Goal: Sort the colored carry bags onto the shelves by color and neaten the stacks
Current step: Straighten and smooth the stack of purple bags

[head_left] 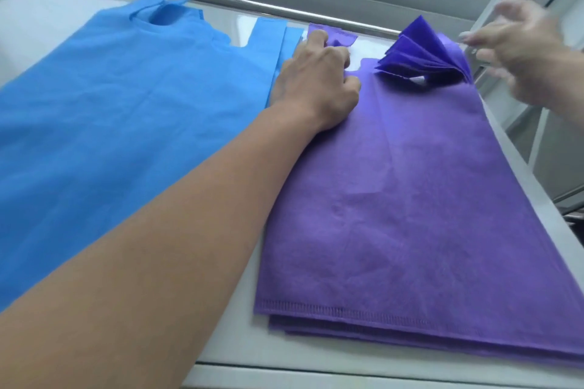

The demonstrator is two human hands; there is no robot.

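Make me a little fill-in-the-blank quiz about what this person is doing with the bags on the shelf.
1. The left hand rests on the stack of ____ bags.
2. Left of that stack lies a stack of ____ bags.
3. The fanned-up handles stand at the purple stack's far ____ corner, near the blurred right hand.
4. At the far left edge, a bit of ____ material shows.

Missing words: purple; blue; right; green
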